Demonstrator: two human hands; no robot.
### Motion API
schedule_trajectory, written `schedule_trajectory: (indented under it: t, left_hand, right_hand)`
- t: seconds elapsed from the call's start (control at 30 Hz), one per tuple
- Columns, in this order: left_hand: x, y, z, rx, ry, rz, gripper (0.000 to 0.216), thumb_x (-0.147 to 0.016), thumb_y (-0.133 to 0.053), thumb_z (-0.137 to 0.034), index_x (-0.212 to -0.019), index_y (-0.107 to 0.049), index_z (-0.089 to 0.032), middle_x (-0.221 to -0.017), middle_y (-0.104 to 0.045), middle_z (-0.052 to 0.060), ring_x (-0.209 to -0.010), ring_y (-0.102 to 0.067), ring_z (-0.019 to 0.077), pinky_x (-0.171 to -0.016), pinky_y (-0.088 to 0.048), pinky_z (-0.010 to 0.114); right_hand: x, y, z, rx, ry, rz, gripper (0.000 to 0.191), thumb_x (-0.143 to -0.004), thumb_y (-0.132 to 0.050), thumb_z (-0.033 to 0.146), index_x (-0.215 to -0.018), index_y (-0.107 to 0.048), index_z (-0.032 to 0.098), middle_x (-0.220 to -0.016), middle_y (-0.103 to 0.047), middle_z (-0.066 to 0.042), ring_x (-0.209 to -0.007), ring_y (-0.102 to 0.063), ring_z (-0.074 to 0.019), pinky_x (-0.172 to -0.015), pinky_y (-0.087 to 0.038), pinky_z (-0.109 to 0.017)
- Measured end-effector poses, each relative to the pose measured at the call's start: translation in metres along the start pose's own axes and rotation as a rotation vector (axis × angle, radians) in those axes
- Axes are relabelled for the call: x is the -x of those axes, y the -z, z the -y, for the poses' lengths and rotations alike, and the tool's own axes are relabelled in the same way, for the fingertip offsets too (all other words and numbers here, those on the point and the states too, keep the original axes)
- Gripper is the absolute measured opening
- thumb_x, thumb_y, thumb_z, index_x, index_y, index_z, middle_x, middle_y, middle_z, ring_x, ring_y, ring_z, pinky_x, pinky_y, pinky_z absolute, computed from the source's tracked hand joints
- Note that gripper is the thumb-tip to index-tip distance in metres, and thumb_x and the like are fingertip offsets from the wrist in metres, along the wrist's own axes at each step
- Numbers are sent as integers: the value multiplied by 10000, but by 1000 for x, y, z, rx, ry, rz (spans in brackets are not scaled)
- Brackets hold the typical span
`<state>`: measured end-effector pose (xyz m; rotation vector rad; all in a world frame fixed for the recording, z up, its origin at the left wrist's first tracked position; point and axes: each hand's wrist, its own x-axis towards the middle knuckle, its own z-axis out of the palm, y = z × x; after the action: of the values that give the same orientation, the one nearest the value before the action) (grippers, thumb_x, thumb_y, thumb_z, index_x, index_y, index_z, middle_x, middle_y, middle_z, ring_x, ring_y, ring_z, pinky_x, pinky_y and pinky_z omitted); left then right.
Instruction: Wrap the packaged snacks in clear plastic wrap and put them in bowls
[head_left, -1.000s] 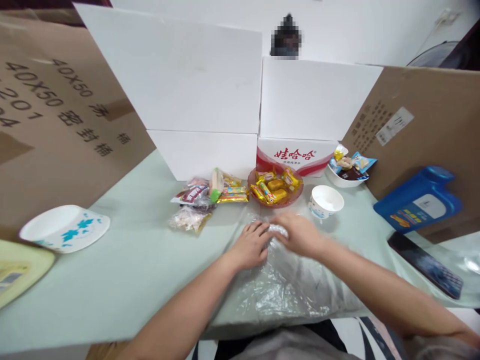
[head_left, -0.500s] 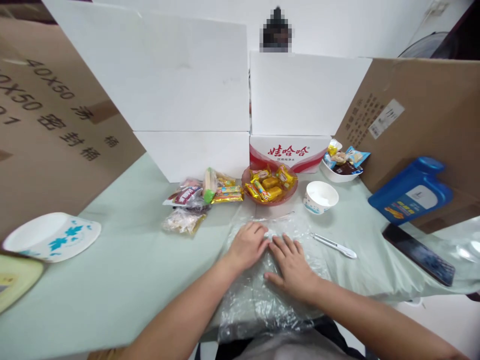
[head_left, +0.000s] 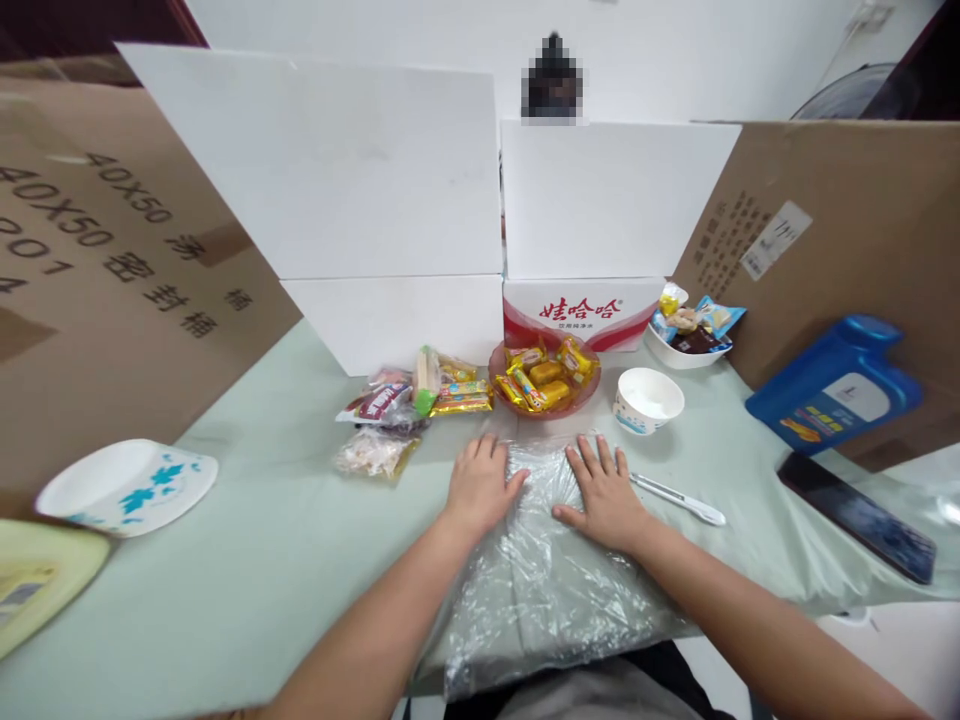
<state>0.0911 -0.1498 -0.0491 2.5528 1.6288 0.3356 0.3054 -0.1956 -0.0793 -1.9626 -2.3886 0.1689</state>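
A clear, crinkled plastic bag (head_left: pixel 551 590) lies flat on the table, its near end hanging over the front edge. My left hand (head_left: pixel 484 483) rests open on its far left part, thumb pointing inward. On the far right part my right hand (head_left: pixel 604 497) lies palm down with fingers spread. A white utility knife (head_left: pixel 679 498) lies just right of my right hand. Beyond the hands stands a reddish bowl (head_left: pixel 496 385) of yellow-wrapped snacks, with a white paper cup (head_left: pixel 646 402) to its right.
Snack packets (head_left: pixel 382 405) lie left of the bowl. A white bowl of snacks (head_left: pixel 686 358), blue bottle (head_left: pixel 836 385) and phone (head_left: pixel 859 515) are at right. A white flower-print bowl (head_left: pixel 169 490) and yellow container (head_left: pixel 45 575) stand at left. Cardboard boxes (head_left: pixel 120 270) and white panels (head_left: pixel 390 325) surround the table.
My hands have moved apart from near the bag's middle to its two sides, and the bag lies more spread out. The whole view has shifted slightly.
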Motion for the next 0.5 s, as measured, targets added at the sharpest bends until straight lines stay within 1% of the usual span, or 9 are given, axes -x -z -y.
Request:
schedule_trajectory:
  t: [0.1,0.2,0.27,0.33,0.37,0.4,0.43,0.47,0.5]
  left_hand:
    - [0,-7,1,28,-114,76,498,-880,-576,-456,-1310,-538,-209,-1450,-453,134,-1334,-390,338,-1077,-322,510]
    - [-2,-16,8,19,-61,138,678,-837,-594,-557,-1412,-443,-231,-1533,-333,151,-1421,-234,402,-1101,-251,566]
    - [-3,-18,13,21,-37,150,726,-825,-596,-578,-1435,-412,-230,-1559,-273,157,-1442,-151,424,-1106,-220,582]
    - [-5,-17,16,38,-52,123,716,-821,-614,-552,-1432,-412,-239,-1565,-255,147,-1445,-128,421,-1106,-205,593]
    - [-6,-15,16,50,-68,86,690,-820,-625,-526,-1417,-431,-239,-1555,-274,144,-1439,-150,412,-1105,-212,589]
    - [-6,-12,15,66,-79,37,632,-822,-632,-493,-1376,-480,-229,-1520,-332,146,-1418,-210,398,-1097,-239,573]
    - [-6,-8,13,89,-96,-1,532,-831,-630,-459,-1295,-554,-210,-1440,-433,149,-1366,-310,376,-1075,-289,539]
    - [-7,-4,11,122,-128,-4,402,-843,-618,-426,-1169,-631,-190,-1304,-547,143,-1271,-425,341,-1032,-353,489]
    - [-6,1,9,163,-180,45,286,-856,-603,-405,-1013,-680,-179,-1127,-630,119,-1136,-523,296,-965,-412,428]
  right_hand:
    - [-1,0,2,3,-14,-4,976,-784,-465,762,-1511,-283,137,-1587,-163,-183,-1442,-56,-451,-1098,-103,-672]
    - [0,1,-1,16,-96,-27,1000,-770,-508,754,-1491,-318,87,-1564,-191,-242,-1436,-90,-459,-1107,-117,-657]
    - [7,7,-5,15,-115,-87,905,-817,-509,697,-1444,-393,55,-1545,-226,-268,-1440,-109,-442,-1117,-127,-646]
    - [21,17,-12,-36,-29,-171,719,-891,-472,605,-1388,-474,85,-1539,-273,-239,-1452,-132,-392,-1128,-173,-618]
    - [30,24,-16,-86,51,-192,637,-920,-454,562,-1372,-496,116,-1533,-306,-212,-1453,-163,-361,-1130,-214,-593]
    - [40,31,-19,-145,146,-179,586,-934,-447,535,-1368,-502,145,-1521,-344,-188,-1446,-207,-331,-1128,-259,-563]
    - [50,37,-22,-203,242,-134,573,-932,-459,531,-1375,-497,168,-1505,-380,-170,-1434,-252,-310,-1121,-298,-535]
    - [62,42,-24,-250,328,-64,597,-916,-486,547,-1390,-482,184,-1492,-406,-160,-1421,-288,-299,-1115,-323,-516]
    - [73,45,-25,-277,395,16,655,-883,-526,579,-1409,-462,194,-1488,-414,-155,-1414,-302,-300,-1115,-327,-513]
